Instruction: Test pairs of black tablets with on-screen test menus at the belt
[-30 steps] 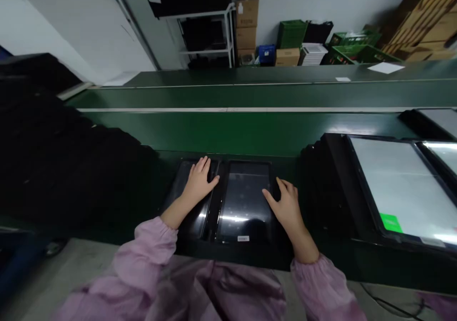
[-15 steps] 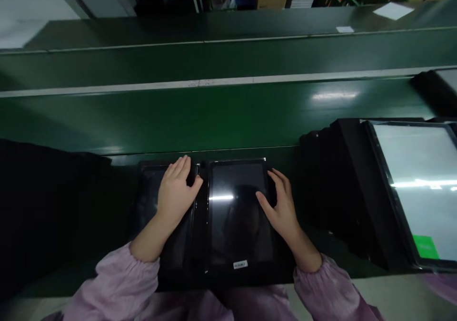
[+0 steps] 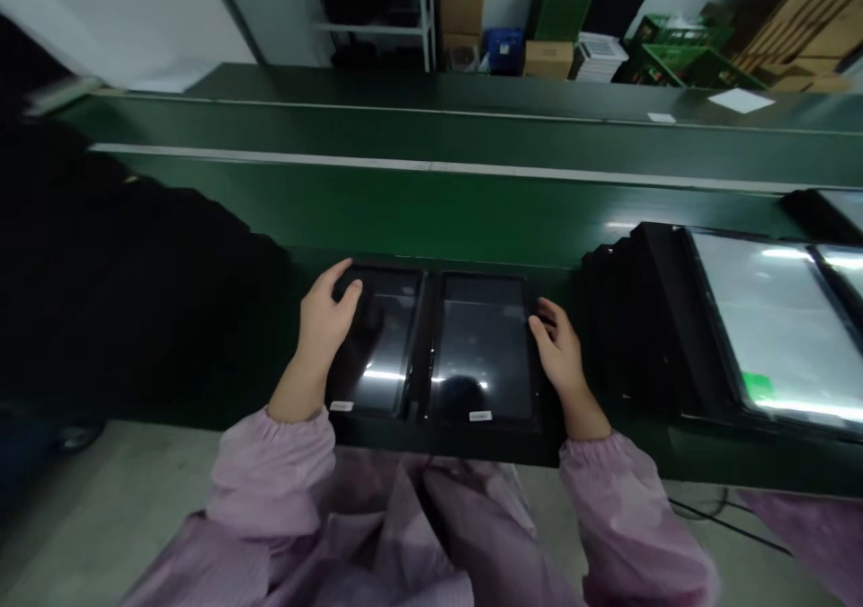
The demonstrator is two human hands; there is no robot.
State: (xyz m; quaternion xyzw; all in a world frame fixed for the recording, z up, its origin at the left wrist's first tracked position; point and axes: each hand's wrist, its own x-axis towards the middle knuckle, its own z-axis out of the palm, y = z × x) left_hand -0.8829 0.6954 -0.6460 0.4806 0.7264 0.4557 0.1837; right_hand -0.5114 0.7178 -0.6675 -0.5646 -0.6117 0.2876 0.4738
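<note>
Two black flat screen panels lie side by side on the dark green bench, each with a small white label at its near edge. Over the outer left edge of the left screen panel (image 3: 381, 342) is my left hand (image 3: 327, 315), thumb and fingers apart. My right hand (image 3: 559, 346) is beside the right edge of the right screen panel (image 3: 482, 346), its fingers slightly curled and the thumb apart from them. Whether either hand touches its panel I cannot tell. Neither hand holds anything that shows.
Stacked dark panels (image 3: 627, 319) stand to the right, topped by a pale-faced panel (image 3: 761, 310) bearing a green sticker (image 3: 759, 386). A large black mass (image 3: 168, 301) fills the left side. Behind runs a green conveyor (image 3: 431, 207). Green crates (image 3: 707, 63) and cardboard boxes sit farther back.
My left hand has moved off the top of the left panel to its outer left edge. My right hand has drawn slightly away from the right panel. The view has tilted up.
</note>
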